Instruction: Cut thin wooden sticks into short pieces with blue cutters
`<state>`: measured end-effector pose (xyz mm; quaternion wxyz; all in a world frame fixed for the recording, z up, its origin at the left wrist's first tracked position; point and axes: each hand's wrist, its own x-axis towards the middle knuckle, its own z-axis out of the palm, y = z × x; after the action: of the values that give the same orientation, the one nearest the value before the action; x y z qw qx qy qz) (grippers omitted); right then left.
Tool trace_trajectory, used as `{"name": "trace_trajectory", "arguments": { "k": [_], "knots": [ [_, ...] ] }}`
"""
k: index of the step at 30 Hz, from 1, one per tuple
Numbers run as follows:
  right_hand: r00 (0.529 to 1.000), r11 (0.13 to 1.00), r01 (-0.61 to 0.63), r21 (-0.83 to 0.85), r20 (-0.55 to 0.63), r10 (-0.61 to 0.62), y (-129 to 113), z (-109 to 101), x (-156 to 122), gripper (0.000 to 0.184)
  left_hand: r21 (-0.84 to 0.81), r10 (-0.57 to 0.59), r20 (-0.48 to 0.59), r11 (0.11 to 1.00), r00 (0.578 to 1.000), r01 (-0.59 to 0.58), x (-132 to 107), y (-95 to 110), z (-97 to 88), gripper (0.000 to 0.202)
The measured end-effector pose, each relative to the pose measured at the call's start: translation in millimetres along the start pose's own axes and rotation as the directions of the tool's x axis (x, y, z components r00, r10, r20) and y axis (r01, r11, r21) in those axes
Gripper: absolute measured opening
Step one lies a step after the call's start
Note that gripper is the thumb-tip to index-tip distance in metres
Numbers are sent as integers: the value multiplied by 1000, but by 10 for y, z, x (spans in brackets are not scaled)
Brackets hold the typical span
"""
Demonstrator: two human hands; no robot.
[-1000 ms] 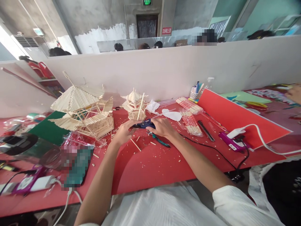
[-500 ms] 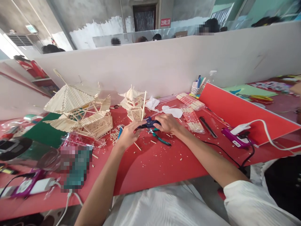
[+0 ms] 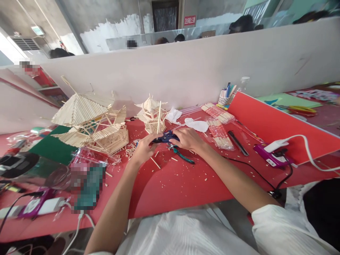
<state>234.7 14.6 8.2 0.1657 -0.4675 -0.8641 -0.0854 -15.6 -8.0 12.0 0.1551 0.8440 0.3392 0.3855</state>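
My right hand is closed around a dark blue plier-like tool, which points left towards my other hand. My left hand pinches at the tool's left end, where a pale wooden stick stands nearly upright. The stick's lower end is hidden by fingers and tool. Just below the tool, green-handled pliers lie on the red table. Behind the stick stands a small pavilion model of wooden sticks. A larger stick pavilion is on the left.
Stick offcuts are scattered about. Packs of sticks, a black cutter knife and a purple power strip lie on the right, before a leaning red board. A phone and a jar are on the left.
The upright stick has shifted slightly left and down relative to the small pavilion, and its lean to the right has lessened. My hands stay together at the blue tool. The camera view has shifted slightly.
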Motion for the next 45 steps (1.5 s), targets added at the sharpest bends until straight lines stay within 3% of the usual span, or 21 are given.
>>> {"name": "trace_trajectory", "arguments": {
  "k": [10, 25, 45],
  "knots": [
    [994, 999, 35, -2, -105, -35, 14, 1, -30, 65, 35, 62, 10, 997, 998, -62, -14, 9, -14, 47],
    [985, 993, 97, 68, -153, -85, 102, 101, -15, 52, 71, 100, 6, 992, 995, -101, -9, 91, -6, 44],
    [974, 987, 125, 96, -201, -103, 155, 214, 7, 57, 96, 93, 5, 991, 996, -93, 7, 101, 7, 37]
  ]
}}
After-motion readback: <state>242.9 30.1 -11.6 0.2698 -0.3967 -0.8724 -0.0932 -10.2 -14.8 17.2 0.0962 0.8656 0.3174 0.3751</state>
